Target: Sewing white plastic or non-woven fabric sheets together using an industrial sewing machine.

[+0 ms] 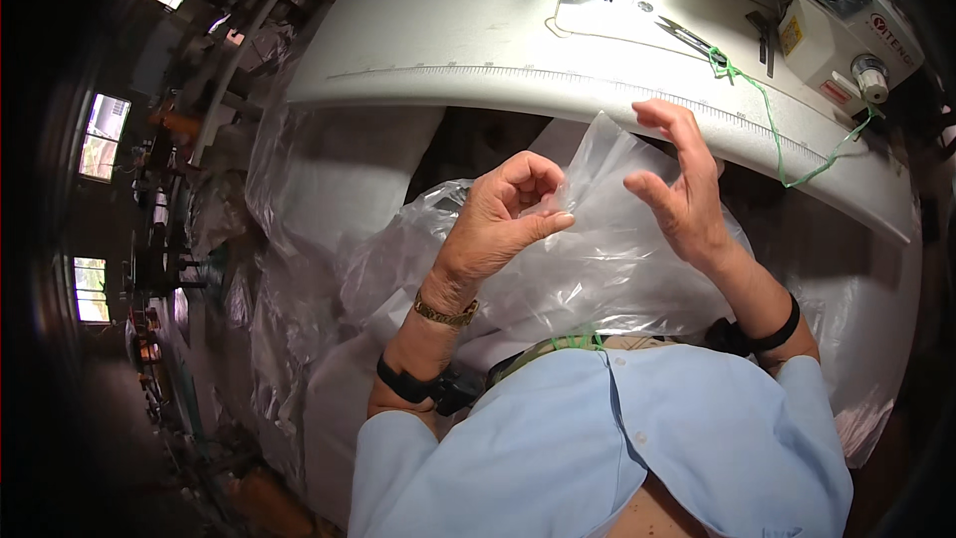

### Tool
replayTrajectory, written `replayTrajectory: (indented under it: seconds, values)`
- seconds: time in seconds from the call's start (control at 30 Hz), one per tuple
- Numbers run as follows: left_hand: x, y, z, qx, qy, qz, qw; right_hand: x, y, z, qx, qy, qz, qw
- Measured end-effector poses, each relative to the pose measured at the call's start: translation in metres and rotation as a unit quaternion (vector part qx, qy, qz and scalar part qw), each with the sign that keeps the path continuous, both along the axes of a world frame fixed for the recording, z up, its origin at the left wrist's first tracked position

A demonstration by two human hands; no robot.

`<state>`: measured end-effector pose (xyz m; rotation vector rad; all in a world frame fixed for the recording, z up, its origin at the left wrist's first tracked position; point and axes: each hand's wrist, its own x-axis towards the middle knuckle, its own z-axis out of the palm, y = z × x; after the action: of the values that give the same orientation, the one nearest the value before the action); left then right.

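A sheet of clear plastic film (617, 239) lies crumpled across my lap, below the front edge of the sewing machine table. My left hand (508, 209) pinches an edge of this film between thumb and fingers, and a pointed corner of it stands up toward the table. To the right of that corner my right hand (682, 184) is raised, thumb and fingers apart, with nothing seen in it. Its fingertips are close to the table edge.
The sewing machine (846, 20) stands at the far right, its needle area lit. Thread snips (687, 37) tied to a green cord (772, 120) lie on the white table (448, 30), beside a printed ruler strip. More plastic film (289, 269) hangs at the left.
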<state>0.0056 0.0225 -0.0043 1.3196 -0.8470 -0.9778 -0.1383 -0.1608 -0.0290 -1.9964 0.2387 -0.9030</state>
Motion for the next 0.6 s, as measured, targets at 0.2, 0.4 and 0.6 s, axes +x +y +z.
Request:
replayTrajectory:
  seconds: [0.2,0.4,0.6]
  values:
    - [-0.002,0.007,0.004,0.003,-0.003,0.007,1.000,0.019,-0.015,0.017,0.057,0.089,0.115,0.988]
    - [-0.006,0.006,0.009,0.008,0.023,0.032,0.999,0.019,-0.013,0.012,0.172,0.155,0.241,0.943]
    - [-0.001,0.003,0.007,0.007,0.000,0.030,1.000,0.017,-0.007,0.018,0.234,0.102,0.264,0.930]
